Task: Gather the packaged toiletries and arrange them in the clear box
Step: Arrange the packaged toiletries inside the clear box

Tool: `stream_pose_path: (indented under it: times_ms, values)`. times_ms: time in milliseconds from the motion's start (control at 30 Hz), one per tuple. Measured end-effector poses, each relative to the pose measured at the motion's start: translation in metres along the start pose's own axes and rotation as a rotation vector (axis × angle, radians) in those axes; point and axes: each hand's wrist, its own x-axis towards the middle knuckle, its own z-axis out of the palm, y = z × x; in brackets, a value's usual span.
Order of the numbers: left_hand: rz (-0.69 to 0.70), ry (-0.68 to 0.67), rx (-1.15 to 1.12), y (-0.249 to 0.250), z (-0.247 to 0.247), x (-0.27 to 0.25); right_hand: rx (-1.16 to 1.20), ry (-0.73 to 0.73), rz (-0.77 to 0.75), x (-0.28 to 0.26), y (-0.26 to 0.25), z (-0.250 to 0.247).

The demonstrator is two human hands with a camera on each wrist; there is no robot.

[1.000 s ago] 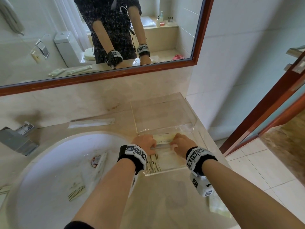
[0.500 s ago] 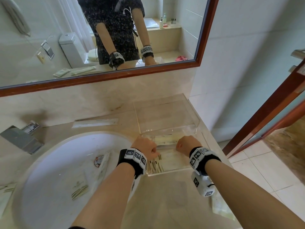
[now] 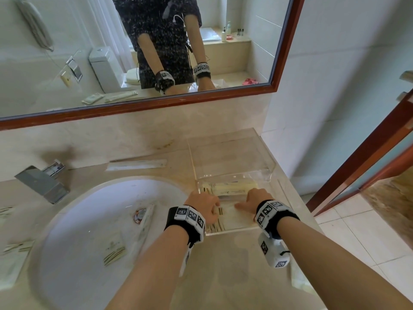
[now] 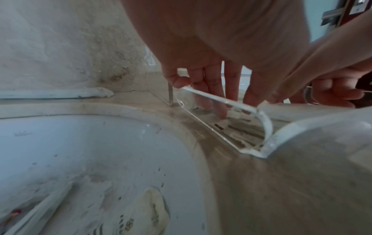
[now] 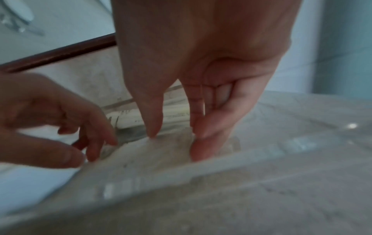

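Inside the clear box (image 3: 271, 170), packets (image 3: 228, 189) under both hands.

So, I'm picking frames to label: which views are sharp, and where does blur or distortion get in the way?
Head view: sharp, evenly lit, edges bowed by the wide lens. Left wrist view: the clear plastic box rim bends strongly, fairly sharp. Right wrist view: soft and blurred, dim; right hand readable, packets smeared.
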Motion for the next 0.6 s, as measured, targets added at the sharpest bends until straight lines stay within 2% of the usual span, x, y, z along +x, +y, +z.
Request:
stream_pose_path:
  times_ms: [100, 200, 267, 367, 600]
  values:
    - [-0.013, 0.061, 0.055, -0.001, 0.005, -0.001, 0.293, -0.022, 0.007, -0.003, -0.003, 0.005]
    - [-0.001, 0.079, 0.119, 0.0, 0.004, -0.003, 0.41, 0.003, -0.009, -0.004, -0.008, 0.007]
    - [-0.003, 0.033, 0.153, 0.001, 0.004, -0.005, 0.383, 0.019, -0.041, -0.004, -0.008, 0.009]
    - [-0.032, -0.03, 0.143, 0.004, 0.005, -0.006, 0.215, -0.02, -0.098, -0.006, -0.004, 0.011]
    - [-0.167, -0.149, 0.09, 0.02, 0.008, -0.01, 0.236, -0.079, -0.113, -0.018, 0.001, 0.016]
